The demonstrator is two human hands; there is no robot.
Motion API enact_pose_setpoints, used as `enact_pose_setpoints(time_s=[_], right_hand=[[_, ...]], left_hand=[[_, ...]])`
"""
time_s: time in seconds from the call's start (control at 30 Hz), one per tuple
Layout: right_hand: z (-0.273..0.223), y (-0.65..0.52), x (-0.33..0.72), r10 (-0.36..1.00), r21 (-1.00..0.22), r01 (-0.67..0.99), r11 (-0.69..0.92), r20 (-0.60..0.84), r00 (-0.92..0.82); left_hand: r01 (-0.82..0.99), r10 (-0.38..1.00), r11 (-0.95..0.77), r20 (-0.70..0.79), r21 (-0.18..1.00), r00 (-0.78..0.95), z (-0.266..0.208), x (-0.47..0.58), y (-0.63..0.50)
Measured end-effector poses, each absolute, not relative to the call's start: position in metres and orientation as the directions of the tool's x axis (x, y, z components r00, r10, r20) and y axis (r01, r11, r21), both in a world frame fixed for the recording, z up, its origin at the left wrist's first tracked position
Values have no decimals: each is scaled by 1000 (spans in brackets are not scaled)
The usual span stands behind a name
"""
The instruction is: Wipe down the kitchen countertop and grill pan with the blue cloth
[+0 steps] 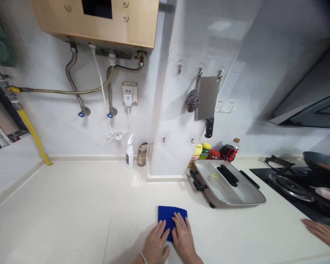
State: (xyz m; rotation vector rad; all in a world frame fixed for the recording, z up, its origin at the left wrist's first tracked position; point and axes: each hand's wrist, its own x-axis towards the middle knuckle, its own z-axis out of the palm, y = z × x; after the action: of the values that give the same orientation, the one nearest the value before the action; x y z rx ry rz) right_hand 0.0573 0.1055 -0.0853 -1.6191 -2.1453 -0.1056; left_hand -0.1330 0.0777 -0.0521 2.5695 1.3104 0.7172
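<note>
Landmark: 1 white pillar [169, 161], centre. 1 blue cloth [166, 212], lies flat on the white counter [57, 216] in front of the pillar. 2 own hands on it, side by side, near each other, not clasped: left hand [155, 238] on the cloth's left part, right hand [183, 234] on its right part. Both palm down, fingers spread, pressing on top, not clamped on anything. 1 bracelet [143, 257] on the left wrist.

1 other person's hand [323, 231], far right of the pillar, by the stove edge, well apart from the cloth.

Right of pillar: 1 lidded pan [217, 201], 1 black lid handle [227, 175]; behind it a row of containers, 2 with yellow caps [206, 146], 1 with red lid [215, 153], rest overlap, can't count. Further right: 1 black stove [316, 212], 1 wok [326, 163] on it.

On pillar: 5 hooks [179, 68], 3 upper, 2 lower; 1 cleaver [207, 97] and 1 steel scourer [192, 100] hang from the upper row.

Left of pillar: 1 brown cup [142, 156] just beside it, then 1 white spray bottle [129, 154]; above, 1 gold water heater [96, 27], 2 blue-knobbed valves [81, 114], 1 socket [134, 94] with 1 plug [128, 99] in.
</note>
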Motion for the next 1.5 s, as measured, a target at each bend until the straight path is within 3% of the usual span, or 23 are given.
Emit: enact_pose_setpoints(time_s=[0.1,0.23,0.33,0.47,0.57,0.77,1.07,1.27,1.37,1.5], right_hand=[[-75,105,41,921,-177,948,265,336,-195],[-74,102,18,948,-84,976,202,268,-173],[-74,106,7,962,-42,988,152,234,-138],[-65,129,-7,972,-4,985,173,160,-170],[-55,154,-18,971,27,979,201,128,-202],[-40,203,-38,962,53,962,268,44,-270],[-22,239,-61,979,7,979,202,32,-202],[-24,198,-67,980,19,983,182,77,-183],[-30,167,-70,976,-53,978,204,94,-198],[-41,137,-33,941,-366,873,321,228,-250]], left_hand=[[726,824,-554,393,407,409,-39,-158,84],[829,888,-353,434,434,151,-44,-225,103],[933,858,-209,513,292,31,-63,-268,105],[985,865,-101,501,139,18,-75,-279,98],[994,883,-67,470,91,16,-71,-270,96],[996,900,-55,435,65,21,-68,-269,97],[998,895,-64,442,5,55,-69,-275,98],[995,883,-71,468,63,34,-76,-276,100],[987,893,-68,450,149,-6,-80,-278,100],[944,917,-59,391,324,-77,-73,-271,103]])
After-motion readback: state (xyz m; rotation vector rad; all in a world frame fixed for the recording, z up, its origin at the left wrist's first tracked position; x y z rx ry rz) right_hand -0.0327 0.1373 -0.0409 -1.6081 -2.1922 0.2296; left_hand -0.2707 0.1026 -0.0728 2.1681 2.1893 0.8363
